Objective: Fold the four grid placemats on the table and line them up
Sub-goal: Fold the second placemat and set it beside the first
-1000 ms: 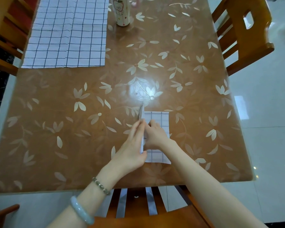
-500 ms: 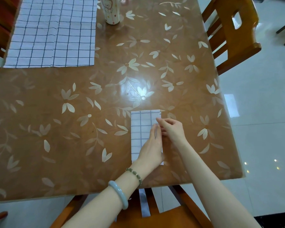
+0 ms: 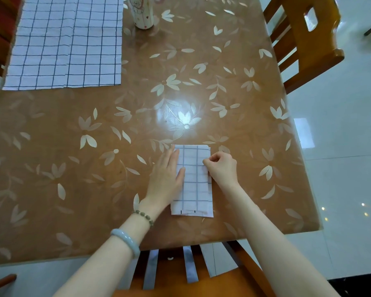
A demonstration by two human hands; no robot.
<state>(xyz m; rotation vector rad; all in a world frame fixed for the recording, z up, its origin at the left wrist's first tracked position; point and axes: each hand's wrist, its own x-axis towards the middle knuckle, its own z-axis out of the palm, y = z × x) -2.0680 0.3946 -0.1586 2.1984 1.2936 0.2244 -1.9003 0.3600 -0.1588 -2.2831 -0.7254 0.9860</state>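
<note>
A person's left hand (image 3: 166,179) lies flat, fingers straight and together, pressing the left edge of a folded placemat (image 3: 194,189), while the right hand (image 3: 222,168) pinches its right edge with curled fingers. The narrow grid bundle sits between the two hands on the table (image 3: 73,168). Well beyond the left hand, unfolded placemats (image 3: 66,43) lie spread, a mug (image 3: 142,13) just right of them
</note>
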